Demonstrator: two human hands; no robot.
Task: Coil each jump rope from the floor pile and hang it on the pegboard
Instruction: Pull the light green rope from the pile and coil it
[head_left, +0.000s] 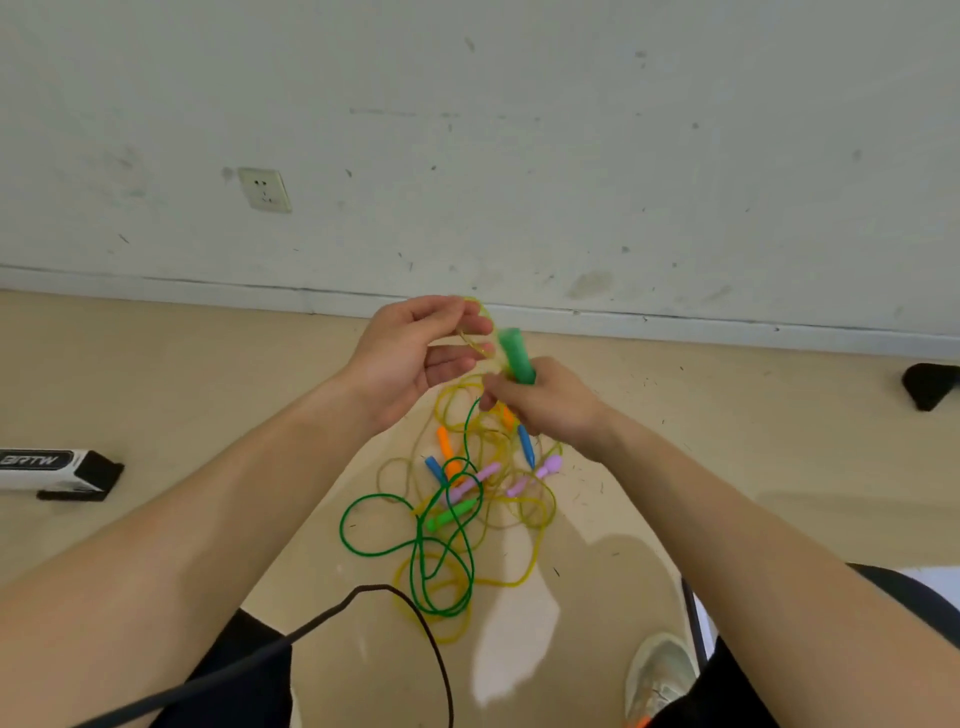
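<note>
Green handle (516, 357) juts up from the right hand's (545, 402) closed grip; left hand (410, 356) pinches the yellow cord (474, 340).

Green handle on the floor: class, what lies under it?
Visible: yellow cord loops passing beneath the green handle. Hidden: the stretch directly under it, so knots there cannot be judged.

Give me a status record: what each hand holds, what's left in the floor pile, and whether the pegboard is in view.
left hand: holds a loop of yellow cord raised above the pile
right hand: grips a green handle, its end pointing up
floor pile: tangled green and yellow cords with orange, blue, pink and green handles
pegboard: not in view
</note>
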